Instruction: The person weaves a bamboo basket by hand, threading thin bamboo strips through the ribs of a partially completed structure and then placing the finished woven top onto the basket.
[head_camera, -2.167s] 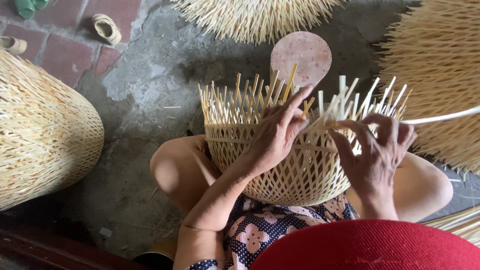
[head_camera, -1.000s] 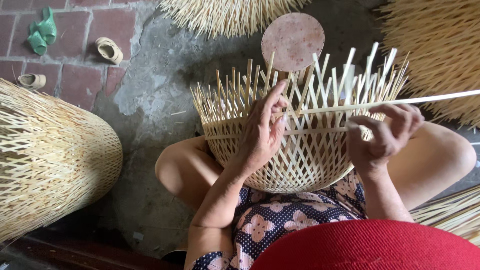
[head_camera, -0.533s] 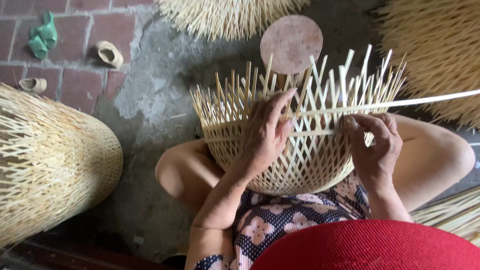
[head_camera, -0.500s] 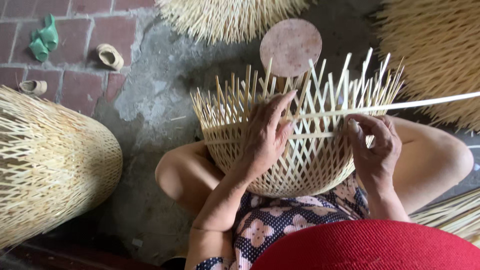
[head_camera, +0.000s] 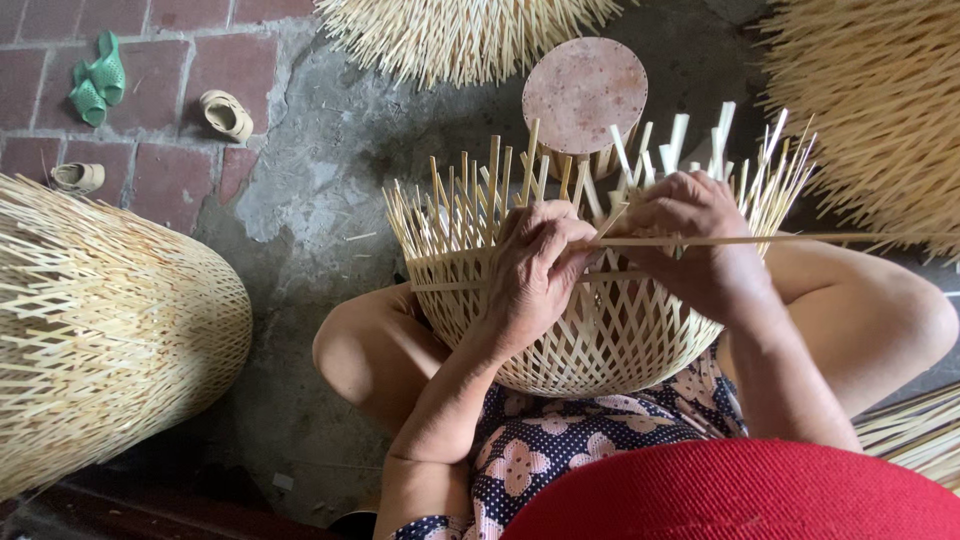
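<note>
A person's left hand (head_camera: 535, 265) is pressing flat against a half-woven bamboo basket (head_camera: 590, 330) resting in the lap, while the right hand (head_camera: 695, 240) is pinching a long bamboo strip (head_camera: 800, 239) across its upright stakes; a finished basket (head_camera: 100, 330) is lying at left.

The half-woven, bowl-shaped bamboo basket (head_camera: 600, 330) was partly covered by both hands, the long thin bamboo strip (head_camera: 780, 239) ran out past the right edge, the large pale finished woven basket (head_camera: 100, 330) was cropped at the left, and the fingertips stayed hidden among the upright slats.
</note>
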